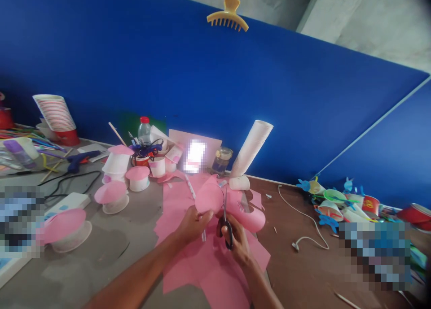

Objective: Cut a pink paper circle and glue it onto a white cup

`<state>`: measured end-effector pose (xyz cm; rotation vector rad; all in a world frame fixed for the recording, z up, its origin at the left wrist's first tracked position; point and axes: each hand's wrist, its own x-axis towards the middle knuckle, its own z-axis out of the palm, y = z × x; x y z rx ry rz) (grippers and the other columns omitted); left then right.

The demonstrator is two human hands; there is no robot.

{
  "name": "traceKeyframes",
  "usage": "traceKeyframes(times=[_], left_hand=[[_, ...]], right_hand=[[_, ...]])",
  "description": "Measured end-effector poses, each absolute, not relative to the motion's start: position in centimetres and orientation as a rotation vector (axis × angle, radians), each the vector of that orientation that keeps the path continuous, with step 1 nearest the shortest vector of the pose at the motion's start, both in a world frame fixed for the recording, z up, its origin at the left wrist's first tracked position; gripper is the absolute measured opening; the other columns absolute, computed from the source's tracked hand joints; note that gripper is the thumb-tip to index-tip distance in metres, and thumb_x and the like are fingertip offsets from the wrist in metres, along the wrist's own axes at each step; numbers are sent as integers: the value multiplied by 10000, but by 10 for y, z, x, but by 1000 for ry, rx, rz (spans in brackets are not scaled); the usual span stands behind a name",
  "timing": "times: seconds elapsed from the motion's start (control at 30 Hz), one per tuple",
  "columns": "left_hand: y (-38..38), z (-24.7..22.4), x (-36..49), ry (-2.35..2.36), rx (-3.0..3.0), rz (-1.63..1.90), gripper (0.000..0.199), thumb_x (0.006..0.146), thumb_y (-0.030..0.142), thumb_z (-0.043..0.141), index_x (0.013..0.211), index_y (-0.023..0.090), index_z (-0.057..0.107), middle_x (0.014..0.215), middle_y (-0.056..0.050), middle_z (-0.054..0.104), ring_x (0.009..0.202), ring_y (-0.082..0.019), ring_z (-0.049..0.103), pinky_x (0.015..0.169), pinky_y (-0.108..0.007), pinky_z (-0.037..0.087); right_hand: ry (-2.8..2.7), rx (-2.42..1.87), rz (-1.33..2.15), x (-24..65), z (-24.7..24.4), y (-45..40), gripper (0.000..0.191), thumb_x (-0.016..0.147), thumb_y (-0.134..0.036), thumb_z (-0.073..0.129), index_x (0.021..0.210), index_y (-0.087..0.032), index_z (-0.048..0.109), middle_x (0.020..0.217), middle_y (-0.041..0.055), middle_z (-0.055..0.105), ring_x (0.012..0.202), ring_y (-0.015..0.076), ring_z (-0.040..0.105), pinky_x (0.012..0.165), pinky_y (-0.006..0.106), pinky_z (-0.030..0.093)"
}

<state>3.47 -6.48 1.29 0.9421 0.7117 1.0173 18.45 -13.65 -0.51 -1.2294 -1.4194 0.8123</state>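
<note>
My left hand point(193, 224) pinches the lower edge of a piece of pink paper point(209, 198) with a rounded outline. Fingers of my right hand point(239, 241) are wrapped through the black handles of a pair of scissors point(227, 230). The blades point away from me along the right edge of that paper. A curled part of the pink paper point(251, 215) hangs to the right of the blades. Beneath both hands lie more pink sheets point(215, 273) with jagged edges. Whether the blades are fully closed is hard to make out.
Paper cups topped with pink discs point(111, 191) stand at left, near a glue gun point(82, 158) and a white power strip point(72, 203). Ahead are a lit phone point(195, 155), a glass jar point(221, 161) and a leaning cup stack point(252, 147). A white cable point(316, 239) and colourful cup crafts point(333, 206) lie right.
</note>
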Motion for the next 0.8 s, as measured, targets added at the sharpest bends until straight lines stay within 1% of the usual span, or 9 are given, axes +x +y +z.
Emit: traceKeyframes(times=[0.1, 0.27, 0.4, 0.57, 0.7, 0.8], left_hand=[[-64, 10, 35, 685, 1075, 1004, 147, 668, 186, 658, 536, 184, 594, 501, 0, 578, 750, -223, 623, 655, -237, 488], [-65, 12, 37, 708, 1056, 984, 161, 670, 175, 642, 521, 179, 580, 486, -6, 574, 737, -220, 623, 634, -228, 483], [-67, 13, 37, 716, 1094, 974, 163, 673, 195, 643, 523, 176, 583, 476, -2, 570, 709, -211, 617, 621, -229, 479], [-67, 11, 38, 731, 1167, 973, 203, 679, 208, 642, 494, 177, 566, 449, 11, 548, 676, -200, 614, 615, -226, 476], [-67, 13, 39, 700, 1174, 970, 208, 677, 208, 649, 484, 179, 575, 445, 2, 562, 662, -200, 619, 587, -220, 475], [-69, 17, 39, 673, 1195, 973, 182, 686, 220, 647, 514, 178, 609, 467, -7, 589, 645, -197, 619, 564, -218, 475]], right_hand=[[-1404, -1239, 815, 184, -4, -137, 575, 800, -671, 473, 1032, -162, 607, 655, 12, 517, 620, 154, 470, 548, 256, 391], [-1383, -1261, 824, 183, -4, -138, 592, 791, -686, 475, 1043, -167, 611, 654, 22, 534, 654, 168, 498, 558, 260, 415], [-1393, -1246, 816, 183, -4, -137, 579, 797, -680, 471, 1036, -171, 610, 653, 19, 529, 645, 167, 493, 555, 262, 413], [-1412, -1246, 799, 182, -4, -136, 516, 826, -642, 465, 1012, -181, 601, 679, 14, 528, 621, 150, 472, 570, 263, 409], [-1418, -1243, 819, 182, -4, -136, 527, 829, -649, 450, 1014, -176, 590, 681, 9, 523, 599, 143, 458, 552, 258, 387], [-1416, -1250, 805, 182, -4, -136, 529, 835, -646, 443, 1020, -169, 580, 678, 6, 526, 610, 140, 461, 553, 253, 381]])
